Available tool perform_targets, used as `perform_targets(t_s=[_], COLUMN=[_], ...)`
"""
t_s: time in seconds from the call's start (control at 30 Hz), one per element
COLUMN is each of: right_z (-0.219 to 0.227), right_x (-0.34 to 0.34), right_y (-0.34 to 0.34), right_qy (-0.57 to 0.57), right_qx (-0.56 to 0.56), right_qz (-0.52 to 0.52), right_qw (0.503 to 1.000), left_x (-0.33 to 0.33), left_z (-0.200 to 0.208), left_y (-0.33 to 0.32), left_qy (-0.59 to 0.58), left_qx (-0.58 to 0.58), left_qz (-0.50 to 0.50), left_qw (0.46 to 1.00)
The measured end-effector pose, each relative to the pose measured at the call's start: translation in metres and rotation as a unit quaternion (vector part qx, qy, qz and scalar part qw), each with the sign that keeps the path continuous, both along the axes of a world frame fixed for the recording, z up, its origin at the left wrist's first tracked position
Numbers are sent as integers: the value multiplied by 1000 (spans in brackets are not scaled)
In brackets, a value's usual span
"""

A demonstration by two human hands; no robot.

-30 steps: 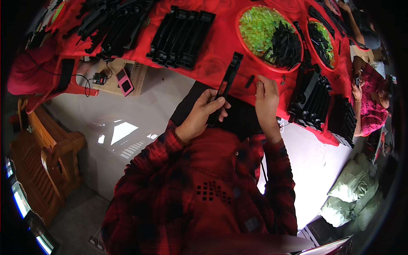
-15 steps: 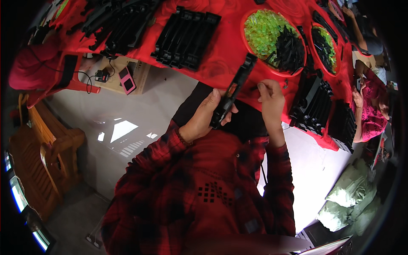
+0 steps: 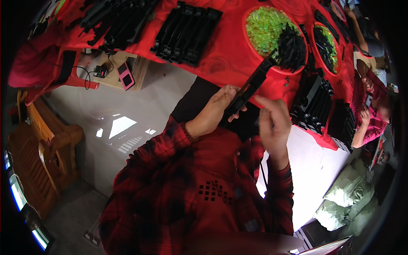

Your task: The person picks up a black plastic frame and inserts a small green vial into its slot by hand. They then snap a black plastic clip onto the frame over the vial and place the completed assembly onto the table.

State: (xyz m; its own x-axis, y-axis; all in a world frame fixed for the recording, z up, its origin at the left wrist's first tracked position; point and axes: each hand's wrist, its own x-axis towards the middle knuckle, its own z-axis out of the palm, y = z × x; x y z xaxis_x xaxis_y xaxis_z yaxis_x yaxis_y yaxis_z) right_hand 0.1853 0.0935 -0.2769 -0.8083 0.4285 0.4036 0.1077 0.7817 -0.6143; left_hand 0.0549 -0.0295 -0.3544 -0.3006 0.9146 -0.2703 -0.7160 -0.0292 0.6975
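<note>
One black strip [image 3: 255,83] was in hand, held aslant above the near edge of the red-covered surface [image 3: 216,63], its far end pointing to the right toward a bowl [image 3: 293,72]. The left hand [image 3: 214,110] had its fingers clamped on the strip's near part. The right hand [image 3: 275,123] was just to the right — index finger stretched toward the strip, the others bent — but blur hid whether the fingers touched it or pinched anything small.

By judgement, the handling of this single strip was partway through: it had not been set down, and nothing showed whether it was complete. Similar black strips lay in a neat row [image 3: 187,34] on the far left of the strip in hand, in a looser heap [image 3: 123,25] farther left, and in a stack [image 3: 314,100] to the right. Which of these were done and which were left could not be told. The bowl held plenty of yellow-green pieces [image 3: 263,27] and black slivers [image 3: 291,49], so neither had run out.

No writing could be read on the strips. The red shirt [image 3: 212,170] bore black squares under faint lettering — too dim to make out.
</note>
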Motion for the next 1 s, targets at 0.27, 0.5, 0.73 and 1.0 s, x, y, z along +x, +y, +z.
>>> perform_targets(t_s=[0.27, 0.5, 0.73, 1.0], right_z=[-15, -22, -28, -33], right_x=[-7, -7, -4, -11], right_y=[-7, -10, -11, -9], right_qy=[-134, -206, -210, -192], right_qx=[203, 206, 199, 194], right_qz=[19, 35, 47, 29], right_qw=[970, 956, 956, 962], left_x=[13, 13, 12, 15], left_z=[-2, -11, -13, -18], left_y=[0, -3, -6, 3], left_qy=[51, 95, 178, 66], left_qx=[-43, -78, -95, -122], left_qz=[16, 22, 22, 33], left_qw=[998, 992, 979, 990])
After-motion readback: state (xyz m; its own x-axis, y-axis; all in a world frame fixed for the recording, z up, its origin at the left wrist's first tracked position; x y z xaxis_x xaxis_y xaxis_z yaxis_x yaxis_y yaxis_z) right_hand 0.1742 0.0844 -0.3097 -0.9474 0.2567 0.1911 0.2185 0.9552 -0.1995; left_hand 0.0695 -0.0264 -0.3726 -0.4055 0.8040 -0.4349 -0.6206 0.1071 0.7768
